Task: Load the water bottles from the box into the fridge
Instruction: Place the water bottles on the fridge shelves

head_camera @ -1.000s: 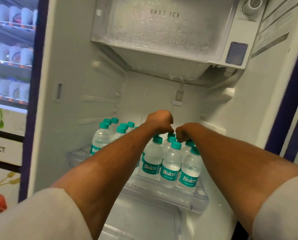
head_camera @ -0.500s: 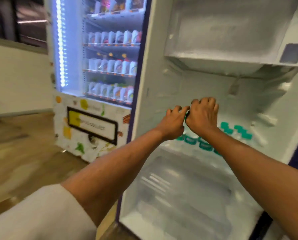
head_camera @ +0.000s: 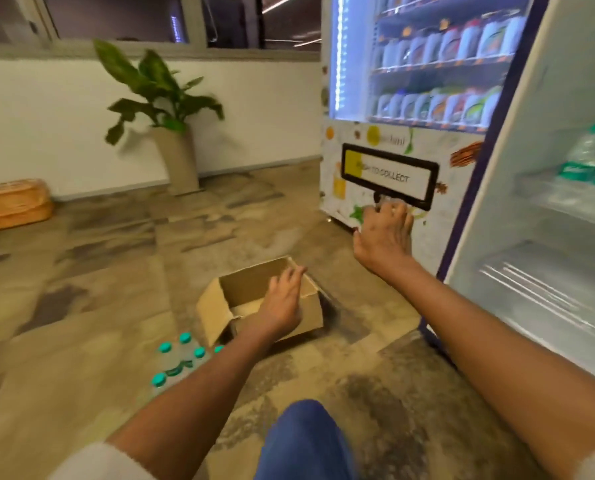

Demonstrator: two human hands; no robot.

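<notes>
An open cardboard box (head_camera: pixel 220 306) sits on the floor ahead of me, its inside looking bare. Several water bottles with teal caps (head_camera: pixel 180 358) stand on the floor just left of the box. My left hand (head_camera: pixel 282 303) hovers over the box with fingers spread and nothing in it. My right hand (head_camera: pixel 386 233) is raised higher, to the right, fingers apart and holding nothing. The open fridge (head_camera: pixel 545 244) fills the right side, with more bottles (head_camera: pixel 590 157) on a shelf at the frame's edge.
A lit vending machine (head_camera: pixel 413 98) stands beside the fridge. A potted plant (head_camera: pixel 171 133) is against the far wall and an orange basket (head_camera: pixel 12 202) lies at the left. My knee in blue trousers (head_camera: pixel 306 441) is at the bottom.
Both hands left the bottles on the fridge shelf and came out. My view swung left and down from the fridge interior to the box on the floor.
</notes>
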